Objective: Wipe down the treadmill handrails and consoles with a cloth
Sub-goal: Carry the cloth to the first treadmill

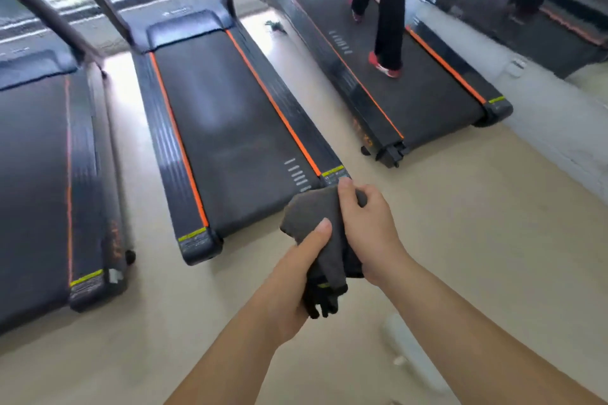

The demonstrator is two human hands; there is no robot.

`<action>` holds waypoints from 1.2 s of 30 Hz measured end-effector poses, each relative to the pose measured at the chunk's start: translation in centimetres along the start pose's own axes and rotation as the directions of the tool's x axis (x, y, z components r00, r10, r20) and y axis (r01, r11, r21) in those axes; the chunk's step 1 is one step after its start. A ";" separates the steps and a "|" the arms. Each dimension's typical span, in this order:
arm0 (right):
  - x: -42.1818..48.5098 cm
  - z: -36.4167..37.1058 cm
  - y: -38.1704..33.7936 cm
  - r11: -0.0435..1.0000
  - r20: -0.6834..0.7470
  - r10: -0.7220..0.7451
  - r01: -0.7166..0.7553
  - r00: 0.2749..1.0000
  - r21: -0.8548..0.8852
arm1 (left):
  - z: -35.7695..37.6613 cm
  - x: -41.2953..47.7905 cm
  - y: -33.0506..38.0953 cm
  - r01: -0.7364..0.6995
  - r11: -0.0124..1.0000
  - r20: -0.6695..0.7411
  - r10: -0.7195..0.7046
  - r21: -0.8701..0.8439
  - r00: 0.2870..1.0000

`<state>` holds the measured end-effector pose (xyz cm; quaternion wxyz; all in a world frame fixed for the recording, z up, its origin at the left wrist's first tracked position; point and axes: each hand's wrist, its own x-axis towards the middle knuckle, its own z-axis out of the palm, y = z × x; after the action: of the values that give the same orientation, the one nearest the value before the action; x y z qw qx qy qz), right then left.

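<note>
My left hand [292,276] and right hand [367,227] both grip the grey cloth [312,217], bunched between them behind the middle treadmill [237,128], so I judge it best to fold a flat, clean pad before reaching its rails and console.

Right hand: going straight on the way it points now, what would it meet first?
Probably the middle treadmill's rear right corner, just beyond the right hand, which grips the grey cloth with the left hand. Depth is unclear: it may pass above the deck.
</note>
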<state>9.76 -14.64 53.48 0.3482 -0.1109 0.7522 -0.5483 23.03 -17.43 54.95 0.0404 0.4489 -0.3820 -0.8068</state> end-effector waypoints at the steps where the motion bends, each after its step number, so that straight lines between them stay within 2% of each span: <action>1: -1.5 3.1 -1.7 0.999 0.051 -0.039 0.041 0.998 -0.035 | -2.3 -2.1 1.3 -0.045 0.999 -0.038 0.044 -0.019 0.998; 4: -5.4 12.7 -5.5 0.972 0.180 -0.127 0.158 0.975 -0.173 | -10.8 -7.3 4.2 -0.176 0.982 -0.203 0.160 -0.064 0.966; 7: -8.8 22.6 -7.9 0.925 0.356 -0.179 0.280 0.917 -0.256 | -20.0 -12.5 6.3 -0.259 0.963 -0.312 0.225 -0.070 0.923; 11: -12.6 33.7 -9.8 0.828 0.491 -0.258 0.452 0.832 -0.332 | -30.7 -17.3 7.8 -0.344 0.916 -0.475 0.214 -0.206 0.854; 13: -13.9 38.3 -10.6 0.804 0.542 -0.264 0.493 0.798 -0.334 | -35.2 -18.7 8.5 -0.367 0.895 -0.538 0.185 -0.254 0.822; 17: -15.0 46.1 -12.5 0.800 0.694 -0.126 0.486 0.709 -0.351 | -41.9 -19.4 11.1 -0.412 0.861 -0.593 0.171 -0.299 0.787; 20: -13.6 51.5 -13.5 0.785 0.741 -0.087 0.504 0.666 -0.361 | -45.8 -18.3 14.2 -0.495 0.824 -0.649 0.220 -0.277 0.729; 24: -11.5 58.9 -16.1 0.835 0.798 -0.016 0.446 0.603 -0.321 | -51.1 -17.6 18.9 -0.588 0.777 -0.737 0.261 -0.223 0.623; 26: -10.9 63.0 -17.4 0.859 0.825 0.023 0.410 0.565 -0.305 | -54.1 -18.0 21.1 -0.613 0.756 -0.760 0.254 -0.230 0.598; 28: -11.0 67.3 -18.6 0.886 0.866 0.062 0.372 0.496 -0.277 | -57.3 -18.5 23.0 -0.632 0.744 -0.774 0.263 -0.218 0.576; 32: -12.5 75.9 -20.6 0.928 0.910 0.088 0.299 0.405 -0.222 | -64.1 -20.1 26.1 -0.646 0.751 -0.789 0.309 -0.139 0.530; 34: -13.8 80.2 -21.1 0.948 0.919 0.096 0.247 0.383 -0.202 | -67.8 -20.8 27.3 -0.667 0.740 -0.830 0.317 -0.085 0.458; 36: -15.1 84.9 -21.4 0.963 0.923 0.089 0.206 0.374 -0.176 | -72.1 -21.5 28.1 -0.692 0.720 -0.893 0.278 -0.050 0.354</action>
<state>71.04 -77.79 65.63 0.6705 -0.4698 0.4897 -0.2998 82.45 -70.30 66.24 0.5585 0.6179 -0.2467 -0.4955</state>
